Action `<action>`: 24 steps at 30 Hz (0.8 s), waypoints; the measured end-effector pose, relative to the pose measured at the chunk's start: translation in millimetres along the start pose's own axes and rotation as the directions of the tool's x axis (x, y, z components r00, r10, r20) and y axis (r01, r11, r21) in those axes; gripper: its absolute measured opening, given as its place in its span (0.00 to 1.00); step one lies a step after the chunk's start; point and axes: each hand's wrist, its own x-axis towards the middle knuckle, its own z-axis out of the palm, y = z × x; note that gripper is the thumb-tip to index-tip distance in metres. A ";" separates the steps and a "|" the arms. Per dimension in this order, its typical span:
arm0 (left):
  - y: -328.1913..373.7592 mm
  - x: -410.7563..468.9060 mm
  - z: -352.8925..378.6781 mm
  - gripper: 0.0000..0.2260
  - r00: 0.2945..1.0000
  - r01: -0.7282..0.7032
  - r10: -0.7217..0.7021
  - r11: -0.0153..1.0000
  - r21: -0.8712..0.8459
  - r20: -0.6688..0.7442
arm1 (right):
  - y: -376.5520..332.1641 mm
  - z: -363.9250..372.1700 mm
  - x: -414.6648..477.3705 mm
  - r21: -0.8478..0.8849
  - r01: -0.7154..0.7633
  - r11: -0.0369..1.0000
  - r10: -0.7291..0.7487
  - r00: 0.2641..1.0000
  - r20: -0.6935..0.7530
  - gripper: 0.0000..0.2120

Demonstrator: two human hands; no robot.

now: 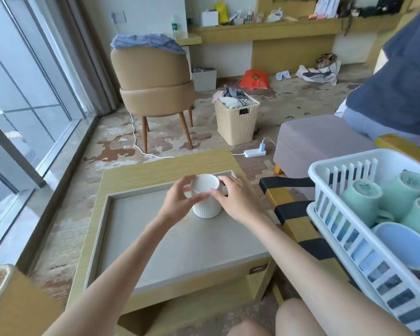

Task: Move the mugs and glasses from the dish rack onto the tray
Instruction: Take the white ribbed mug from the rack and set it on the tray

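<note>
A white ribbed mug (207,204) stands upside down on the grey tray (136,229), near the tray's far right corner. My left hand (177,202) grips its upper left side and my right hand (233,200) grips its upper right side. The white dish rack (344,229) sits to my right. Inside it lie three mint green mugs (360,200), bottoms up, and a light blue mug (398,243) on its side. A pale yellow-green piece shows at the rack's near right edge.
The tray lies on a low wooden table (165,163). The rack rests on a yellow and black striped stand (294,214). A grey ottoman (320,139), wicker basket (235,120), tan chair (153,81) and power strip (255,152) stand beyond. A seated person (403,76) is at right.
</note>
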 end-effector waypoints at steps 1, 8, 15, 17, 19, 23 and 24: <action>0.1 4.3 3.7 0.29 1.000 -0.013 0.013 1.000 0.027 -0.013 | 3.4 1.3 3.9 0.004 -0.002 1.000 0.002 1.000 -0.019 0.24; -1.5 40.5 22.9 0.31 0.995 -0.078 0.083 0.992 0.097 -0.047 | 28.8 -5.3 44.7 0.124 -0.054 0.991 0.052 0.998 0.016 0.19; -8.8 62.6 20.7 0.31 0.995 -0.099 0.101 0.988 0.117 -0.009 | 36.4 0.3 67.7 0.201 -0.065 0.978 0.055 0.997 0.055 0.18; -8.8 62.7 21.6 0.31 0.996 -0.091 0.093 0.989 0.114 -0.015 | 34.9 -0.1 69.1 0.186 -0.076 0.980 0.065 0.996 0.065 0.18; -6.0 61.1 20.9 0.30 0.997 -0.074 0.074 0.991 0.109 0.001 | 32.2 -1.6 66.9 0.160 -0.075 0.984 0.063 0.995 0.073 0.19; 11.4 54.1 13.8 0.31 0.997 -0.053 0.041 0.974 0.221 0.060 | 20.1 -14.6 51.4 0.095 -0.041 0.995 0.036 0.998 0.046 0.21; 18.5 51.1 10.9 0.31 0.997 -0.066 0.052 0.964 0.256 0.059 | 16.1 -21.7 46.1 0.103 -0.035 0.994 0.033 0.999 0.020 0.21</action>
